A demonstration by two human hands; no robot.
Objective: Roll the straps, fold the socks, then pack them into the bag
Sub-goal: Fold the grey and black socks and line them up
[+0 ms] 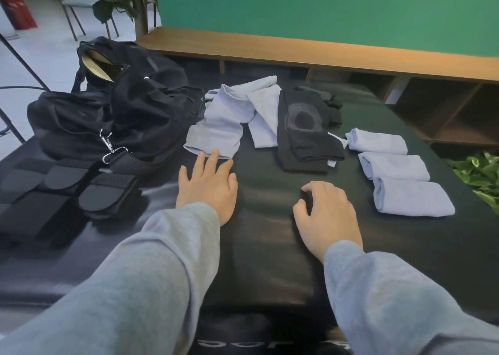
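Risk, unfolded socks: the loose lavender socks [229, 117] and the black socks [305, 136] lie overlapped mid-surface; if one is pulled carelessly, its neighbour could be dragged along and the pile disturbed.
Risk, folded stack: three folded lavender socks [394, 169] sit in a row at the right, just beside the right hand [326, 214]; they could be knocked open by a sweeping forearm.
Risk, straps: the black straps [89, 190] at the left appear loosely rolled and could unwind when lifted.
Left hand [208, 184]: laid flat on the dark surface [270, 246], fingers straight and spread, fingertips touching the hem of the nearest lavender sock; grip released.
Right hand: palm down, fingers curled round a small dark item that cannot be identified; grip clenched on it.
Bag [116, 106]: the black duffel is slumped at the far left, its top apparently open, well apart from the folded socks.
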